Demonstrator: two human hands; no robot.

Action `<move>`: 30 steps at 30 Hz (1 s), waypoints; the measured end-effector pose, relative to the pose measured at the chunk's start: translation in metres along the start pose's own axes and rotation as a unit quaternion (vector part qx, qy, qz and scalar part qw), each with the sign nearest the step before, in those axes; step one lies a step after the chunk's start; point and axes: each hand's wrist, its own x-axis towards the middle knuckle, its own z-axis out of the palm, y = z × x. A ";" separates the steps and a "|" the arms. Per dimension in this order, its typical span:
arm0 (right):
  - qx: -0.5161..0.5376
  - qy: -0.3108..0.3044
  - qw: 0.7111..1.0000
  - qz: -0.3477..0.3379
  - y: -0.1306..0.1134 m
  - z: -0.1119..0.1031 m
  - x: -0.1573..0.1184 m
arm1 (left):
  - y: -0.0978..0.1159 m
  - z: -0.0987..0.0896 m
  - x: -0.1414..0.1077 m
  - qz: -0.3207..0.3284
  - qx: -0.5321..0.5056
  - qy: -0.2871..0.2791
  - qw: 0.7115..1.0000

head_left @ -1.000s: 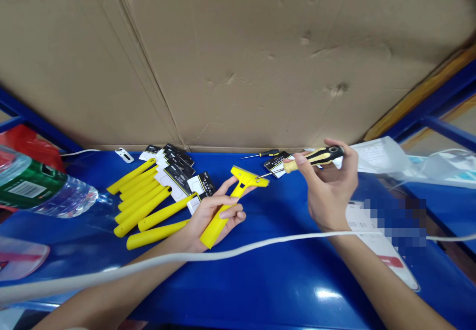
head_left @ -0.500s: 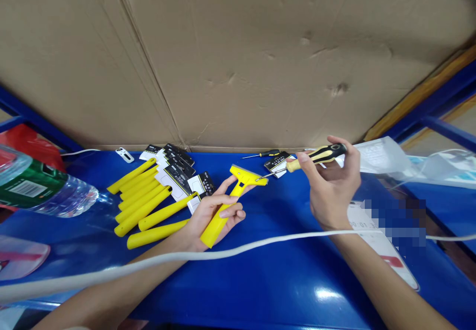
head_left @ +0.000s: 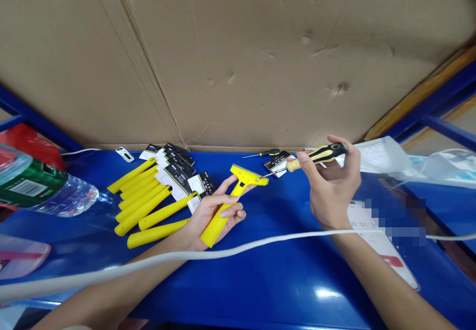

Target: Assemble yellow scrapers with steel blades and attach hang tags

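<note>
In the head view, the left hand (head_left: 211,216) held a yellow scraper (head_left: 214,227) by its handle over a blue shelf (head_left: 282,290). The right hand (head_left: 330,186) pinched a screwdriver (head_left: 316,156), its tip at the scraper's head (head_left: 247,175), touching or just beside it. Loose yellow handles (head_left: 141,211) lay to the left.

Free blue shelf (head_left: 282,216) lies between both hands (head_left: 211,216) (head_left: 330,191), under a white cable (head_left: 186,255).

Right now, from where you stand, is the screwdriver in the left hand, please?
No, the screwdriver is held in the right hand, while the left hand holds the yellow scraper.
</note>
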 end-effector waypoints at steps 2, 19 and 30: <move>0.000 -0.004 1.000 0.001 0.000 0.000 0.000 | 0.000 0.000 0.000 -0.001 0.001 0.000 1.000; -0.002 0.015 1.000 -0.003 0.004 -0.002 0.001 | -0.001 -0.006 0.003 0.001 0.009 -0.013 1.000; -0.004 -0.007 1.000 0.000 0.001 0.001 -0.002 | -0.003 -0.009 0.003 0.004 0.018 -0.014 1.000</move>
